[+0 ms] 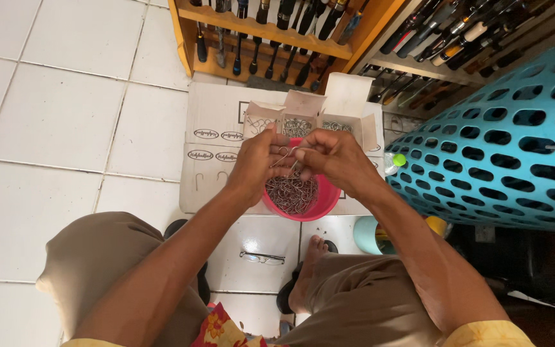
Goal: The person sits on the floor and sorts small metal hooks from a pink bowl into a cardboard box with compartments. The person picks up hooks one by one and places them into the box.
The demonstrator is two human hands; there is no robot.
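Metal wire hooks point(288, 156), small and thin, were pinched between both hands directly above a pink bowl point(324, 204); left hand point(259, 166) closed on the wire from the left, right hand point(335, 157) closed on it from the right, fingertips meeting over the bowl's far rim; neither hand nearer than the other; long axis of the held piece could not be told, too fine to read. Heap of like hooks point(292, 195) lay in the bowl, just below the hands. Bowl stood on flattened white cardboard point(216, 112); open white boxes point(309, 119) of more wire pieces just beyond it. Blue perforated basket point(515, 148) stood to the right, near the right forearm; wooden rack of rods point(271, 32) stood beyond; spectacles point(262, 258) lay on the white tile floor point(59, 115) between the knees. Nothing stood between hands and bowl.
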